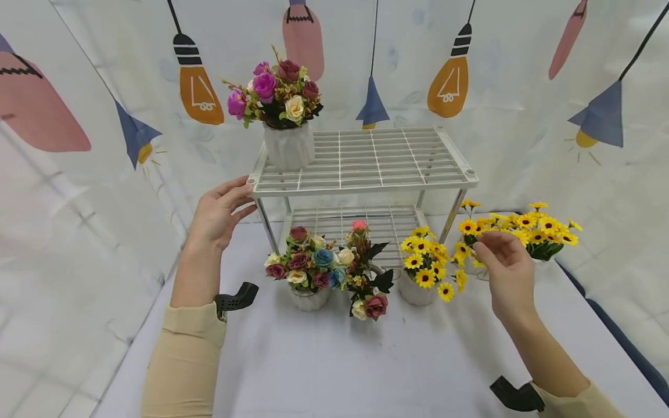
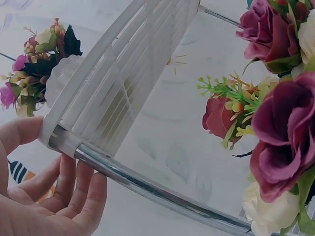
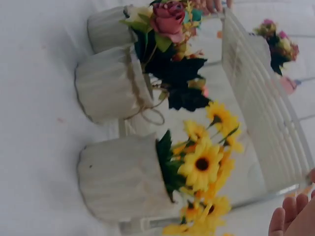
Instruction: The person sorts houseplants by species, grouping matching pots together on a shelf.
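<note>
My left hand [image 1: 241, 197] is open beside the front left corner of a white two-tier wire rack [image 1: 366, 159]. In the left wrist view its thumb touches that corner [image 2: 59, 132] and the fingers [image 2: 74, 191] lie under the chrome leg [image 2: 147, 187]. My right hand [image 1: 483, 247] hovers with loosely curled fingers at the blooms of a sunflower bunch [image 1: 538, 232] at the right. Its fingertips [image 3: 290, 219] show nothing between them. A rose bouquet [image 1: 282, 93] in a white vase [image 1: 289, 148] stands on the top shelf's left end.
On the white table [image 1: 366, 360] in front of the rack stand a mixed rose pot [image 1: 308, 270], a rose bunch with dark leaves [image 1: 368, 278] and a sunflower pot [image 1: 423, 267]. A lamp-printed curtain [image 1: 522, 87] closes off the back and sides.
</note>
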The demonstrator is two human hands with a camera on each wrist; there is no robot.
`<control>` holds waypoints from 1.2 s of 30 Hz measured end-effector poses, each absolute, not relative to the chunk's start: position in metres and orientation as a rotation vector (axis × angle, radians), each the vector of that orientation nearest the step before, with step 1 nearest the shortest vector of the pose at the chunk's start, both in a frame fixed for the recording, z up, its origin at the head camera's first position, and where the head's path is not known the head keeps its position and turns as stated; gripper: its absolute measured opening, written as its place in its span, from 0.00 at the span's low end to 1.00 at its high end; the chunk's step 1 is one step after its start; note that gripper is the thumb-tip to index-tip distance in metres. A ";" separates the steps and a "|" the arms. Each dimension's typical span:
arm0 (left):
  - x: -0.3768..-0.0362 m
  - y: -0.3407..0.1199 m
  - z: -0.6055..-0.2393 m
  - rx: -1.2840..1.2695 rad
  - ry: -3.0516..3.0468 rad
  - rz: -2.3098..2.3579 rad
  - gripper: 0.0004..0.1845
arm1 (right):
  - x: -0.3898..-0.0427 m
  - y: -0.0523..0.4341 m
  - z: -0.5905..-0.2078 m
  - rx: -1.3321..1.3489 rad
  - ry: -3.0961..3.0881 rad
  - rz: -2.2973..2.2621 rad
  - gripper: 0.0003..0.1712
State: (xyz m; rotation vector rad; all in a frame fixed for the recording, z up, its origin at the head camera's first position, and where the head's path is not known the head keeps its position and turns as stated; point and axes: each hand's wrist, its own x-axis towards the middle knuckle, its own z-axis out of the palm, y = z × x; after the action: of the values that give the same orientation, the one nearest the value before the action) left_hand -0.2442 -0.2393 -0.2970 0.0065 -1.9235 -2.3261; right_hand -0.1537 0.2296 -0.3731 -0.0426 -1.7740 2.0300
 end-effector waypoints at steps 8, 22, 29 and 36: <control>-0.247 -0.237 -0.297 0.002 -1.902 -2.330 0.31 | -0.156 0.260 -0.395 -0.197 -1.593 1.934 0.09; -0.248 -0.237 -0.297 -0.007 -1.891 -2.351 0.31 | -0.159 0.311 -0.428 -0.763 -1.579 1.786 0.26; -0.248 -0.237 -0.298 0.004 -1.891 -2.352 0.32 | -0.172 0.342 -0.444 -1.029 -1.593 1.816 0.39; -0.246 -0.240 -0.300 0.022 -1.895 -2.349 0.32 | -0.186 0.353 -0.464 -1.074 -1.626 1.889 0.61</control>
State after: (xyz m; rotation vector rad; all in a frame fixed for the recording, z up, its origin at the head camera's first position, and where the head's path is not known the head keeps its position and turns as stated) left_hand -0.2456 -0.2395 -0.2995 0.0218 -1.8947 -2.3486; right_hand -0.1861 0.3531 -0.4641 -1.0740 -1.6264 1.8890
